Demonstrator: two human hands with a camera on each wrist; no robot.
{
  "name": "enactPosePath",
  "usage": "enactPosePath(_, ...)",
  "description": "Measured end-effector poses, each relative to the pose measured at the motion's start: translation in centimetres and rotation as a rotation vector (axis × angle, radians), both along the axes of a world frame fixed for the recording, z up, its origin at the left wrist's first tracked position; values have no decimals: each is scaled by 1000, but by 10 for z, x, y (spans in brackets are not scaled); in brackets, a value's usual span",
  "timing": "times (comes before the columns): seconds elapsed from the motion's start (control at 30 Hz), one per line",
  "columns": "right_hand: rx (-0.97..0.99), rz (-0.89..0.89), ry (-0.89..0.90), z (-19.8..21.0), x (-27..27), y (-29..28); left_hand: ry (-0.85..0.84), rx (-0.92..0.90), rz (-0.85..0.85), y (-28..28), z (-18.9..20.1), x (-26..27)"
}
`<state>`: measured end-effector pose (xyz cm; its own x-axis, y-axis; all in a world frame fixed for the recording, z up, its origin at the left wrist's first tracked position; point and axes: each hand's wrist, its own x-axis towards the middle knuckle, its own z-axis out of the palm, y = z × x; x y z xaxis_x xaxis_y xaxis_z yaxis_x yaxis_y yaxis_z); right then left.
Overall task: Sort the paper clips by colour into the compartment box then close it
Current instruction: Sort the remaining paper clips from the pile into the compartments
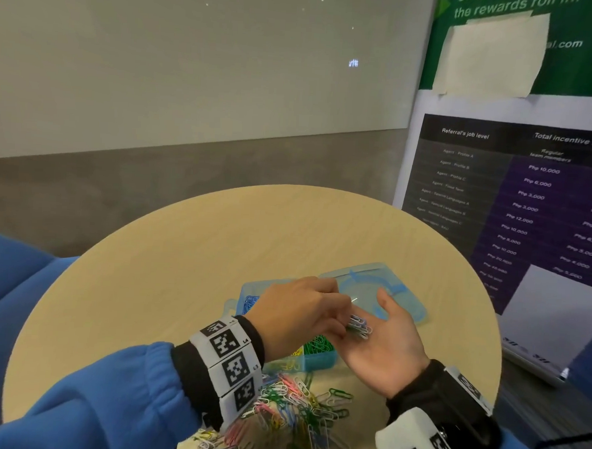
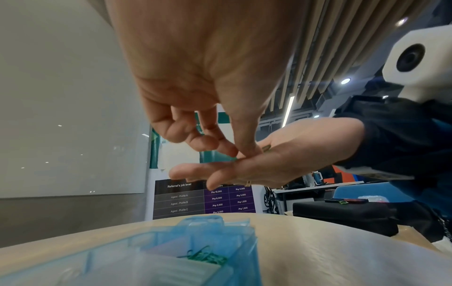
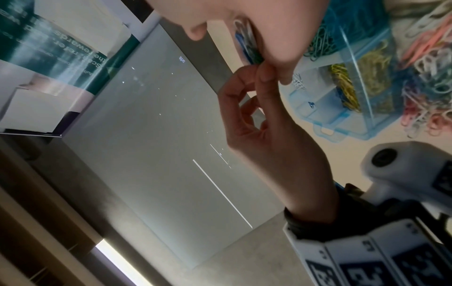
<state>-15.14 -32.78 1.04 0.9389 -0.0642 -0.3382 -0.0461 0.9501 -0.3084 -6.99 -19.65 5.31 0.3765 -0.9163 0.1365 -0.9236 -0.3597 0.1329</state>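
A translucent blue compartment box [image 1: 321, 363] stands open on the round table, its lid [image 1: 404, 298] lying flat to the right. Blue clips [image 1: 249, 302], green clips [image 1: 319, 345] and yellow clips [image 1: 296, 353] lie in separate compartments. My right hand [image 1: 384, 342] hovers palm up over the box and carries a small bunch of clips [image 1: 359, 325]. My left hand [image 1: 346, 324] reaches into that palm, thumb and forefinger pinching a clip from the bunch [image 3: 254, 56]. A mixed pile of clips [image 1: 295, 406] lies in front of the box.
The round wooden table [image 1: 200, 253] has bare surface to the left and behind the box. A printed banner [image 1: 530, 185] stands at the right, close to the table edge. A blue seat [image 1: 10, 278] is at the left. A black case [image 2: 342, 214] lies beyond the table.
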Motion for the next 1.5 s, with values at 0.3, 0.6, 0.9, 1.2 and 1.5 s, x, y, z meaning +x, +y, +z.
enactPosePath(0.3, -72, -99, 40, 8, 2, -16, 20, -35, 272, 10, -11, 20)
enactPosePath(0.6, -73, 20, 9, 10, -1, -2, 55, -146, 107, -6, -7, 14)
enactPosePath(0.9, -66, 61, 2, 12, -1, 2, 130, -296, 148, 7, -10, 23)
enactPosePath(1.2, 0, -20, 32, 8, 0, -2, 45, -238, 539, 47, -4, 76)
enactPosePath(1.5, -22, -24, 32, 8, 11, 3, 54, -112, 646, 76, -23, 89)
